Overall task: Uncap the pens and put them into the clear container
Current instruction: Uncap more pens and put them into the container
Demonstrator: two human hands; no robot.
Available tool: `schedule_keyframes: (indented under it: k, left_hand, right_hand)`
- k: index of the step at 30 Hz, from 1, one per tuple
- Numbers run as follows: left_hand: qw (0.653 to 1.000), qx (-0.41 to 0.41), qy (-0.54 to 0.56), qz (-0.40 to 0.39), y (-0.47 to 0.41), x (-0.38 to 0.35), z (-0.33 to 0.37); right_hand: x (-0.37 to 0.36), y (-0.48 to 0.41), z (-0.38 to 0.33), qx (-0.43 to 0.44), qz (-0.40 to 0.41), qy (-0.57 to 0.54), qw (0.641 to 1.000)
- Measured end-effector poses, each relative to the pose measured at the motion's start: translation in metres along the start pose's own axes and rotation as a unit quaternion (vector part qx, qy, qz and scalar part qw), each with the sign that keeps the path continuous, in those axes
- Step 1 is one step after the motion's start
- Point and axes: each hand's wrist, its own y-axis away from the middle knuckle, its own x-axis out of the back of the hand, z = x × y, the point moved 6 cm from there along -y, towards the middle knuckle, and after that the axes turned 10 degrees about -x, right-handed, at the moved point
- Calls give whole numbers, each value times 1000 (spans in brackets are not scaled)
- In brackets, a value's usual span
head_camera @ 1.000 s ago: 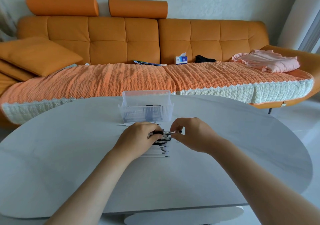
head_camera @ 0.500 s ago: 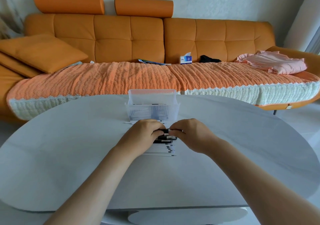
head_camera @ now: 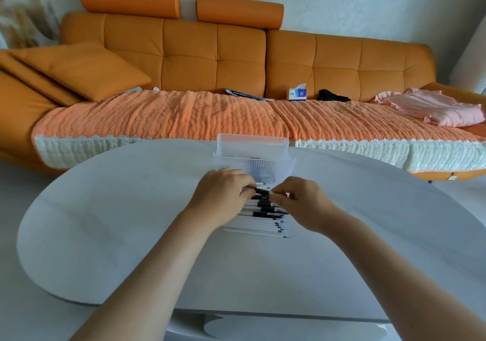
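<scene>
The left hand [head_camera: 223,196] has its fingers curled around 1 pen [head_camera: 261,191], covering the barrel. The right hand [head_camera: 302,204] pinches the opposite end of the same pen between thumb and fingertips. Only a short black section of the pen shows between the 2 hands, so whether the cap is seated or partly off cannot be told. The pen is held level, just above the far end of the row of pens [head_camera: 263,222].

The row of pens lies on the surface [head_camera: 131,222] directly below and in front of the hands. Each pen has a slim white barrel. The pens nearest the hands carry black caps with clips. The pens at the near end of the row show only small dark tips, all pointing right. The pens lie parallel and touching.

The clear container [head_camera: 253,156] stands on the surface just beyond the hands. It is a ribbed, translucent box with a raised back wall. Dark shapes show faintly through its front wall.

An orange sofa [head_camera: 210,56] stands behind the surface, with a tissue box [head_camera: 297,94] on its seat.
</scene>
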Motion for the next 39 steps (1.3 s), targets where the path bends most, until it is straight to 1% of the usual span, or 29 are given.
schedule_keyframes:
  k: [2,6,8,10,11,14,16,20,23,25,28,32,34,37,39]
  left_hand:
    - [998,28,45,-26,3,-3,-6]
    - [996,21,87,-26,4,-4,-11]
    - [996,16,82,0,5,0,-18]
    - [998,7,39,45,5,8,-25]
    - [998,8,16,68,5,12,-31]
    - [991,52,1,127,7,23,-54]
    - [989,78,6,124,8,22,-66]
    - [997,76,10,11,9,-1,-65]
    - [996,74,11,-40,10,-14,-61]
    - [996,79,8,-52,9,-17,-61]
    - [995,86,-1,-57,8,-19,-62]
    - [994,94,-11,-58,8,-20,-60]
    - [993,98,-10,-62,9,-20,-60]
    - [993,102,-5,-62,9,-19,-60]
    - [993,98,-12,-58,9,-18,-58]
  right_hand:
    - [-3,0,-7,23,20,15,999]
    - [-12,2,-27,82,41,43,995]
    - [-15,-1,-33,98,49,54,992]
    - [-11,-9,-35,96,70,56,991]
    - [-5,-14,-35,91,92,55,990]
    - [16,-33,-35,70,165,55,982]
    - [25,-51,-36,43,177,63,981]
    - [26,-89,-39,0,139,133,981]
    - [16,-110,-40,-35,78,148,985]
    - [8,-120,-39,-62,34,152,986]
    - [-2,-127,-41,-77,-25,164,983]
    - [-11,-128,-43,-84,-78,114,987]
    - [-14,-125,-42,-90,-92,100,987]
    - [-13,-114,-42,-95,-88,109,986]
    - [-9,-108,-43,-73,-79,106,988]
